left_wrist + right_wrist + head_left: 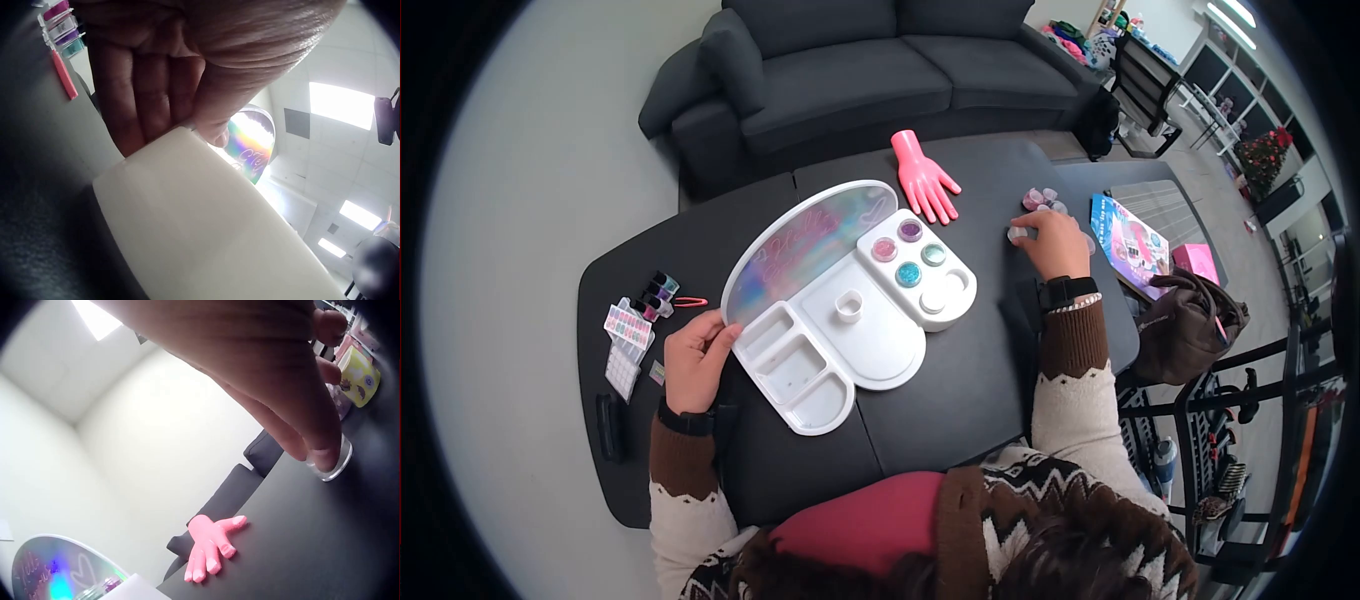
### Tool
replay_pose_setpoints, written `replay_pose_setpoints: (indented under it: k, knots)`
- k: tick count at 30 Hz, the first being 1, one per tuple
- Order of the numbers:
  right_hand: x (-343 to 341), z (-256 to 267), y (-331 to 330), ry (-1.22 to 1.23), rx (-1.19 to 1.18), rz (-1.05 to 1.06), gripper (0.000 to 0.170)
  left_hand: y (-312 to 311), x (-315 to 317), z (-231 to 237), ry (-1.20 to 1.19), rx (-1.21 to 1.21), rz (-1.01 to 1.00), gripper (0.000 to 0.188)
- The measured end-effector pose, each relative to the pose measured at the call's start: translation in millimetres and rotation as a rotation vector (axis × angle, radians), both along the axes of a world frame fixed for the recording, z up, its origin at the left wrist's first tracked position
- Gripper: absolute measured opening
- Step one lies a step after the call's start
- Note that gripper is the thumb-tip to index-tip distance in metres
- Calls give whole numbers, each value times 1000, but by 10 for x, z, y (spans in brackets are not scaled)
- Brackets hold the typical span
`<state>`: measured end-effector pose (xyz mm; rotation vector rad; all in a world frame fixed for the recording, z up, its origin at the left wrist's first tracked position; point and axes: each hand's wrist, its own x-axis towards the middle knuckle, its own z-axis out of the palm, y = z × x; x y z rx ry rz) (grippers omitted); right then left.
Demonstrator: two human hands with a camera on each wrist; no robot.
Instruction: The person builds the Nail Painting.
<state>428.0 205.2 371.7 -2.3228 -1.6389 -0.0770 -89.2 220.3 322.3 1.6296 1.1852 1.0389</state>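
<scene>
Pinching the white organizer [885,350] by its edge, the left hand [693,362] probably steadies it; the right hand's [1060,245] fingers nip a clear pot [343,460], likely for control!

White tray [887,353], clear jar [1016,235] well apart

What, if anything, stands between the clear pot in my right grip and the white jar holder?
Nothing visible: bare tabletop separates the clear pot from the jar holder. The pink model hand lies outside that path.
</scene>
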Motion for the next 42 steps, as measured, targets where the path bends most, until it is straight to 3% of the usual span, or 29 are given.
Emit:
replay_pose_setpoints:
  k: [3, 5, 6, 8, 11, 20, 38, 40, 42]
  knots:
    - [-42, 2, 16, -39, -3, 17, 27, -4, 21, 50, 12, 5, 2, 22]
    - [-140, 93, -88, -42, 155, 202, 25, 2, 17, 57, 11, 2, 9, 22]
    - [-232, 180, -161, -43, 153, 207, 25, 16, -7, 40, 34, 3, -1, 22]
    - [-506, 401, -318, 96, 162, 458, 26, 24, -29, 53, 56, 6, -8, 22]
    - [-757, 520, -433, 133, 134, 632, 23, 5, -22, 88, 108, -41, -38, 25]
    - [-787, 435, -394, 153, 120, 661, 19, 19, 19, 49, -34, -2, -25, 25]
    - [-844, 246, -349, 129, 138, 510, 28, -21, 44, 264, 192, 17, -47, 26]
    - [-840, 160, -353, 138, 169, 494, 28, 31, -6, 132, -243, -90, -108, 38]
    - [-883, 175, -385, 163, 157, 451, 28, 73, -87, 212, -389, -30, -99, 43]
